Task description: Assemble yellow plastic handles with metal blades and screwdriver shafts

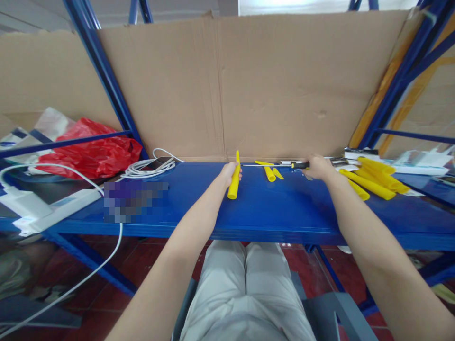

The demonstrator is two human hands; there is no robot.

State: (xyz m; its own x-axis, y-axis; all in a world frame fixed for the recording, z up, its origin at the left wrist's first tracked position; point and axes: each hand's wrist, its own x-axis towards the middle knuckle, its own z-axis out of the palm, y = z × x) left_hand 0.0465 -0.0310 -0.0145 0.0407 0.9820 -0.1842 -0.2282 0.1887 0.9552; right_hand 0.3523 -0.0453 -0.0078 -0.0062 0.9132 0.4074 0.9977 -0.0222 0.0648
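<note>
My left hand (230, 173) is closed around a yellow plastic tube (233, 187), held upright over the blue shelf with its narrow pointed end up and its round end toward me. In my closed right hand (316, 166) is a screwdriver (300, 165) with a black and yellow handle. Its long thin shaft points left, and the tip ends close to the tube in my left hand; I cannot tell whether they touch. Between my hands, another yellow tube (271, 174) lies on the shelf beside a small yellow cut piece (278, 174).
Several yellow tubes (378, 177) are piled right of my right hand, near a small box (361, 153). A cardboard sheet (284, 85) stands behind the blue shelf (270, 213). At left are a coiled white cable (142, 168), a red plastic bag (95, 149) and a power strip (67, 206).
</note>
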